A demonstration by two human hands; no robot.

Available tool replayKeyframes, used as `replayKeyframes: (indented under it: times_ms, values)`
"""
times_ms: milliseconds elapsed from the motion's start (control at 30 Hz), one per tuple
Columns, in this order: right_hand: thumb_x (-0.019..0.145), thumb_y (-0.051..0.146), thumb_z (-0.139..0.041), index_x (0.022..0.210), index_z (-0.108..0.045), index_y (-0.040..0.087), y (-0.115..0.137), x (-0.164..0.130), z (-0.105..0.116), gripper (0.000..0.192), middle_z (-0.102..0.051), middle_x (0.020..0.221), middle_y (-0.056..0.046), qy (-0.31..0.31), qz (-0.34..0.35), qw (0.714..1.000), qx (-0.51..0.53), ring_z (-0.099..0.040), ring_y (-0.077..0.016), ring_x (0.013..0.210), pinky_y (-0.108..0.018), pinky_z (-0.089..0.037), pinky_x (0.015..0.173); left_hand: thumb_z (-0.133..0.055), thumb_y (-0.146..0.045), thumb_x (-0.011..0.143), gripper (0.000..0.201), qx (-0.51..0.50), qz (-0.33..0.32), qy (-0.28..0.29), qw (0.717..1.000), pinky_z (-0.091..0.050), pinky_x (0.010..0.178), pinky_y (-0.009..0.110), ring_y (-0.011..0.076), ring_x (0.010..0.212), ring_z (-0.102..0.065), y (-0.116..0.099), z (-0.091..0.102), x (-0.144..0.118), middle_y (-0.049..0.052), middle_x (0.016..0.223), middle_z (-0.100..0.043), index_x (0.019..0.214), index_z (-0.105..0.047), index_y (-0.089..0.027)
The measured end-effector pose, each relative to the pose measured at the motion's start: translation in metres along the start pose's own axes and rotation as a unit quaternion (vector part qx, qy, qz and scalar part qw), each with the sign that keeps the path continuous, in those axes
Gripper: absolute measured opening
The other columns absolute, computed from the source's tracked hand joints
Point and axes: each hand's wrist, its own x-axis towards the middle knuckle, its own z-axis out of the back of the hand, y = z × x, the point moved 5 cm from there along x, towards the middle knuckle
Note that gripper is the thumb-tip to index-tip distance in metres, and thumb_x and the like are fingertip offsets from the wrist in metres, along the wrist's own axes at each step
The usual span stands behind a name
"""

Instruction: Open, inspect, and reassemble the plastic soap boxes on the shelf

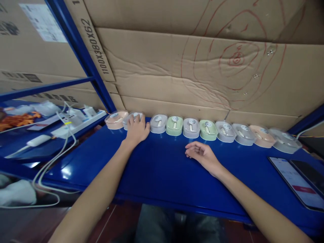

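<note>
A row of small lidded plastic boxes stands along the back of a blue shelf. My left hand lies over a grey box, second from the left, fingers spread on its clear lid and thumb out to the right. A peach box sits beside it on the left. To the right come a grey box, a green box, another grey box and a second green box. My right hand, palm turned inward and fingers loosely curled, holds nothing in front of the row.
More boxes continue to the right. Two phones lie at the right. Left of the blue post stand a power strip with chargers, white cables and orange pieces. Cardboard backs the shelf.
</note>
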Motion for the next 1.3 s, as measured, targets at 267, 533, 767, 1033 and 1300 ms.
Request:
replayKeyframes:
  times_ms: [267, 533, 767, 1033, 1300]
  values:
    - [0.083, 0.058, -0.091, 0.103, -0.076, 0.022, -0.001, 0.001, -0.002, 0.043, -0.079, 0.095, -0.006, 0.002, 0.001, 1.0, 0.001, -0.075, -0.0218, 0.087, -0.04, -0.059, 0.086, -0.032, -0.042, 0.107, 0.054, 0.001, 0.091, -0.034, 0.995, -0.051, 0.092, 0.049, 0.0418, 0.108, -0.072, 0.002, 0.044, -0.003, 0.024, 0.105, -0.079, 0.121, -0.074, -0.011]
    - [0.086, 0.057, -0.089, 0.104, -0.076, 0.022, -0.001, 0.0, -0.002, 0.041, -0.079, 0.095, -0.006, 0.006, 0.014, 1.0, -0.018, -0.075, -0.0216, 0.088, -0.039, -0.06, 0.085, -0.045, -0.032, 0.098, 0.041, 0.021, 0.078, 0.098, 0.992, -0.051, 0.096, 0.048, 0.0437, 0.123, -0.071, 0.019, 0.038, 0.001, 0.022, 0.123, -0.079, 0.12, -0.076, -0.017]
    - [0.092, 0.056, -0.081, 0.109, -0.072, 0.023, -0.004, 0.001, -0.004, 0.038, -0.077, 0.098, -0.008, 0.005, 0.049, 0.995, -0.082, -0.075, -0.0241, 0.091, -0.043, -0.062, 0.088, -0.056, -0.046, 0.093, 0.035, -0.045, 0.028, 0.226, 0.973, -0.053, 0.083, 0.042, 0.0383, 0.104, -0.076, 0.01, 0.033, -0.004, 0.015, 0.102, -0.081, 0.107, -0.076, -0.022]
    - [0.078, 0.056, -0.095, 0.17, -0.035, 0.032, 0.013, -0.02, -0.027, 0.112, -0.049, 0.165, -0.016, 0.05, 0.181, 0.913, -0.361, -0.052, -0.0409, 0.15, -0.064, -0.049, 0.121, -0.062, -0.061, 0.096, 0.04, -0.336, -0.109, 0.374, 0.858, -0.047, 0.044, 0.027, 0.0185, 0.046, -0.066, -0.06, 0.02, -0.045, 0.0, 0.061, -0.068, 0.09, -0.063, -0.022]
    - [0.076, 0.047, -0.096, 0.151, -0.061, 0.032, 0.014, -0.013, -0.01, 0.084, -0.071, 0.141, -0.012, -0.004, 0.18, 0.94, -0.29, -0.07, -0.0373, 0.126, -0.059, -0.057, 0.109, -0.056, -0.071, 0.103, 0.052, -0.493, -0.136, 0.319, 0.798, -0.042, 0.041, 0.026, 0.0147, 0.046, -0.058, -0.091, 0.007, -0.054, 0.0, 0.061, -0.062, 0.083, -0.059, -0.023]
